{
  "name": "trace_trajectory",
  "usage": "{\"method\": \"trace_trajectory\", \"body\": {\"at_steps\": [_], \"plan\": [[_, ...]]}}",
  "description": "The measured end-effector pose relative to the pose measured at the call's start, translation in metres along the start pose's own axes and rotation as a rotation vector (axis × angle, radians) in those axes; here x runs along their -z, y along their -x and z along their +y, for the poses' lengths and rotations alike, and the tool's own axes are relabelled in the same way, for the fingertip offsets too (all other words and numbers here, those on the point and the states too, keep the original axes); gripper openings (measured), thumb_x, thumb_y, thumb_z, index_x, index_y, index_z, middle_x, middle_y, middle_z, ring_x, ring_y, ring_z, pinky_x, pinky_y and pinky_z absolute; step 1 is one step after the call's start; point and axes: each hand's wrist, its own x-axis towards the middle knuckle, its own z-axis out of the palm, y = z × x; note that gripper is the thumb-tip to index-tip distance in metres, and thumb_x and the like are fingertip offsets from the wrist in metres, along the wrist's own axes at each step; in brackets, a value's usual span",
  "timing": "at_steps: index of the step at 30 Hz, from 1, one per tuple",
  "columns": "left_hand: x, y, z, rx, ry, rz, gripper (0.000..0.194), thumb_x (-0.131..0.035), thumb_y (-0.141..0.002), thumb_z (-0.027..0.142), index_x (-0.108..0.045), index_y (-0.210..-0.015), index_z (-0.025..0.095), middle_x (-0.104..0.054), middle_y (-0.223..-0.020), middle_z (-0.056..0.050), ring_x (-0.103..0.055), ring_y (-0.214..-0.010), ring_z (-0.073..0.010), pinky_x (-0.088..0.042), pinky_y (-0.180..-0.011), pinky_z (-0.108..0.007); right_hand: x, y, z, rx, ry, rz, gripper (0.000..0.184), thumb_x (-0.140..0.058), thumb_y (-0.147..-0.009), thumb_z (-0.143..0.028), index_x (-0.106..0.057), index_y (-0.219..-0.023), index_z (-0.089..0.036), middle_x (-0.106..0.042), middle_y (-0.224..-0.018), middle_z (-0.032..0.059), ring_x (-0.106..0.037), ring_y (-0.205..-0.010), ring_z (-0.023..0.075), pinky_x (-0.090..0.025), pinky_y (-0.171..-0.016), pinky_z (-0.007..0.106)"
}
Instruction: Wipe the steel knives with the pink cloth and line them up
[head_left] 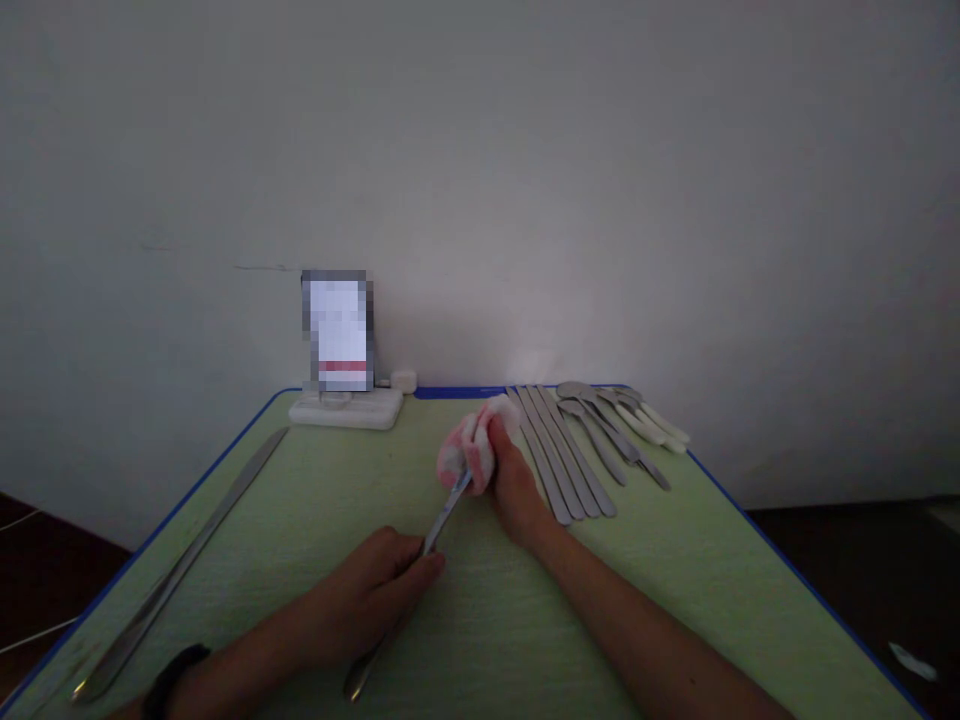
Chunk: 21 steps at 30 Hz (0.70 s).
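Note:
My left hand [382,590] is closed round the middle of a table knife [444,515], whose handle end sticks out below the fist toward the front of the table. My right hand [517,490] grips a bunched pink-and-white cloth [474,445], wrapped over the knife's far end, so that end is hidden. Along the left edge lies another long table knife [202,535]. Just right of the cloth, several metal knives [566,455] lie side by side with their handles toward me.
Spoons and forks [600,430], some with white handles [656,425], lie in a loose group at the back right. A device with a blurred screen [341,335] stands on a white base [345,410] at the back left. The green table [480,640] has a blue rim and meets a plain wall.

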Motion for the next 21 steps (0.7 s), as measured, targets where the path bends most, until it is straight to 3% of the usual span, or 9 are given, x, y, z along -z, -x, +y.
{"method": "trace_trajectory", "body": {"at_steps": [8, 15, 18, 21], "plan": [[-0.005, -0.005, -0.010, -0.001, 0.127, -0.007, 0.042, -0.030, -0.086, 0.049, -0.037, -0.056, 0.020, -0.038, -0.047, 0.006, -0.035, -0.043, -0.0089, -0.027, -0.043, -0.021, -0.010, 0.017, -0.007, 0.024, 0.210, -0.227, 0.049, -0.045, -0.076, -0.063, -0.052, -0.064, -0.016, -0.048, -0.059, -0.0006, -0.041, -0.054, 0.0101, -0.031, -0.050, 0.024], [-0.005, -0.005, -0.007, -0.048, 0.090, 0.010, 0.043, -0.037, -0.086, 0.051, -0.036, -0.057, 0.019, -0.033, -0.051, 0.007, -0.034, -0.048, -0.0080, -0.029, -0.047, -0.020, -0.002, 0.000, 0.001, -0.033, -0.033, 0.045, 0.049, -0.043, -0.076, -0.063, -0.051, -0.060, -0.017, -0.049, -0.053, -0.0002, -0.043, -0.053, 0.0116, -0.035, -0.053, 0.025], [-0.005, -0.004, -0.005, -0.033, 0.178, -0.021, 0.042, -0.035, -0.087, 0.051, -0.040, -0.061, 0.019, -0.039, -0.049, 0.007, -0.037, -0.046, -0.0083, -0.031, -0.046, -0.020, 0.000, -0.002, 0.002, -0.046, -0.104, 0.078, 0.050, -0.044, -0.076, -0.064, -0.051, -0.060, -0.017, -0.047, -0.052, -0.0004, -0.042, -0.051, 0.0114, -0.034, -0.051, 0.025], [-0.006, -0.005, -0.005, -0.027, 0.331, -0.018, 0.038, -0.035, -0.086, 0.051, -0.047, -0.073, 0.018, -0.045, -0.046, 0.007, -0.039, -0.042, -0.0090, -0.034, -0.044, -0.019, -0.001, 0.002, -0.002, -0.050, -0.031, 0.074, 0.052, -0.045, -0.075, -0.065, -0.051, -0.058, -0.017, -0.044, -0.050, -0.0015, -0.038, -0.048, 0.0103, -0.031, -0.048, 0.024]]}}
